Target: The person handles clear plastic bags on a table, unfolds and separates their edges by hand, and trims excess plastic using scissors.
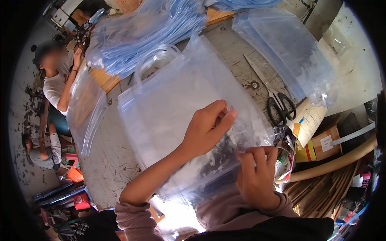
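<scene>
- Pinching what looks like a thin fold of the clear plastic bag (173, 96), my left hand (207, 127) is reaching across the bag's body, thumb and fingertips together just inward of its right edge.
- My right hand (259, 176) is curling over the bag's near right corner; its fingers are bending inward, but I cannot tell whether they are clamping the film or only resting on it.
- The bag is lying flat in front of me, running from its handled end, away and leftward, to the near edge facing my body. My right hand is sitting closer to that near edge, my left closer to the handles (137, 74).
- The bag's film is looking smooth and cloudy over its broad middle, and it is wrinkling and catching glare between my hands. The handles are arching as pale, rounded loops.
- Beneath the bag, the table (104, 172) is showing a grey, scratched, stained top.
- Right of the bag, the scissors (270, 90) are lying with black loop grips towards me and slim metal blades pointing away.
- Beyond the bag, a bluish plastic stack (148, 44) is spreading in loose, glossy layers; left of it, a person (56, 82) is sitting.
</scene>
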The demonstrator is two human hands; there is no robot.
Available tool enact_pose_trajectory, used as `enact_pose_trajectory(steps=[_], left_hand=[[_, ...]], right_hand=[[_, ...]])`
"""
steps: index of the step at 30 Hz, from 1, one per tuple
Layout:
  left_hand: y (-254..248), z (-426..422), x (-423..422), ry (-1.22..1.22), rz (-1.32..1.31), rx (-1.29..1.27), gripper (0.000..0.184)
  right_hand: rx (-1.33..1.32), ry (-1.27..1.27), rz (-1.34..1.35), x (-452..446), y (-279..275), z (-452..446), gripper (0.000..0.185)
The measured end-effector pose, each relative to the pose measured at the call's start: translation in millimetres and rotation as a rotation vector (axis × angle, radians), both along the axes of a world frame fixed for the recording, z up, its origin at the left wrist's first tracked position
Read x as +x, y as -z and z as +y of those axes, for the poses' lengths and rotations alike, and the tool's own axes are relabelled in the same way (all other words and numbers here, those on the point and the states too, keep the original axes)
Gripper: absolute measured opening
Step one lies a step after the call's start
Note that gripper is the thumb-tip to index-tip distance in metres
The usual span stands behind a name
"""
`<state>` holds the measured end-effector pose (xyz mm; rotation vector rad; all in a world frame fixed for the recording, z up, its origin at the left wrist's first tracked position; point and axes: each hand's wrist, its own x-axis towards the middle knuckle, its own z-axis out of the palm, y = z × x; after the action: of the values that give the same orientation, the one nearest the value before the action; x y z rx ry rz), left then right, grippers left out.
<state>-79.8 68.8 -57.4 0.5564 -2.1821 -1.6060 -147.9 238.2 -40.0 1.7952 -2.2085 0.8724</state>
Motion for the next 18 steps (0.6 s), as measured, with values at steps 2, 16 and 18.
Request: enact_pose_trajectory(steps=[2, 16, 18], left_hand=[[4.3, 2.5, -1.9, -0.037, 0.049, 0.065, 0.024], [-7.9, 5.8, 1.2, -0.181, -0.034, 0.183, 0.027], [-7.5, 5.1, 2.1, -0.183, -0.034, 0.177, 0.025]], right_hand=[[-0.019, 0.004, -0.055, -2.4, 0.0, 0.9, 0.023], [-0.229, -0.033, -0.91, -62.1, 8.1, -24.4, 0.027], [-0.226, -0.162, -0.919, -73.3, 9.0, -34.2, 0.044]])
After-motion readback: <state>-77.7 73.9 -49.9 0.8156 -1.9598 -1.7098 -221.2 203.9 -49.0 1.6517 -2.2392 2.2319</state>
